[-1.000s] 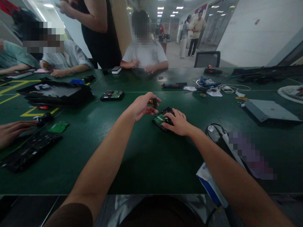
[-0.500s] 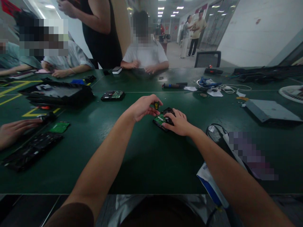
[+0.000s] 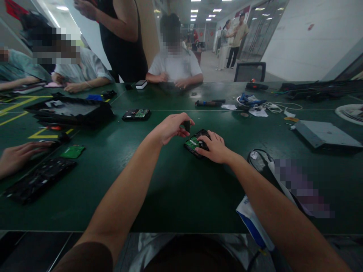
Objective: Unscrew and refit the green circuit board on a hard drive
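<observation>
A hard drive lies on the green table in front of me, its green circuit board facing up. Pressed over its right side, my right hand holds it against the table, fingers spread across the dark casing. My left hand is at the drive's upper left corner. Its thumb and fingers pinch a short dark screwdriver, standing upright by its handle; the tip is hidden or too small to make out.
Another hard drive lies farther off. At left are a black tray, a green circuit board, a long black part and a co-worker's hand. A grey metal box and a cable are at right.
The screwdriver has turned in my left fingers: the yellow mark on its handle no longer shows. My right hand stays on the hard drive. The whole view has shifted slightly.
</observation>
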Available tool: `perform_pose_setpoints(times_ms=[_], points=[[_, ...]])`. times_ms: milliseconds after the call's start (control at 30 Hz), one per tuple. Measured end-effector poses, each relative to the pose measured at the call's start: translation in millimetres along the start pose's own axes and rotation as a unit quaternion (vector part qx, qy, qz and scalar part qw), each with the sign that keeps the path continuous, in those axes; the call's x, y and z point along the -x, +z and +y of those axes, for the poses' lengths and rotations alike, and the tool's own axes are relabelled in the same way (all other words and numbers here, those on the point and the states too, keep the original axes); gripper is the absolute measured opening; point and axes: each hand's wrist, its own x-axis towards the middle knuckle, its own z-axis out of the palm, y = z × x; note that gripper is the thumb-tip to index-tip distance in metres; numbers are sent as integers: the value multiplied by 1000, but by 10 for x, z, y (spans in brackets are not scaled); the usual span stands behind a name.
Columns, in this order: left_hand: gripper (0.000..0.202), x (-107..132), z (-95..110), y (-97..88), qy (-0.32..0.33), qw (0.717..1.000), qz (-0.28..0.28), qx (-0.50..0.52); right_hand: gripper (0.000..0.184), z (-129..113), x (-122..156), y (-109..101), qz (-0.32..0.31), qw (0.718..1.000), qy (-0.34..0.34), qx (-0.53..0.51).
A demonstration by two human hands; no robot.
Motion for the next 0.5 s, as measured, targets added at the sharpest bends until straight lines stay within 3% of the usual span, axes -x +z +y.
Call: perform_pose_setpoints(times_ms=[500], points=[[26,-29,-16,26,-10,999,8,50,65,0,-2,0,6,1000,-2,-4]])
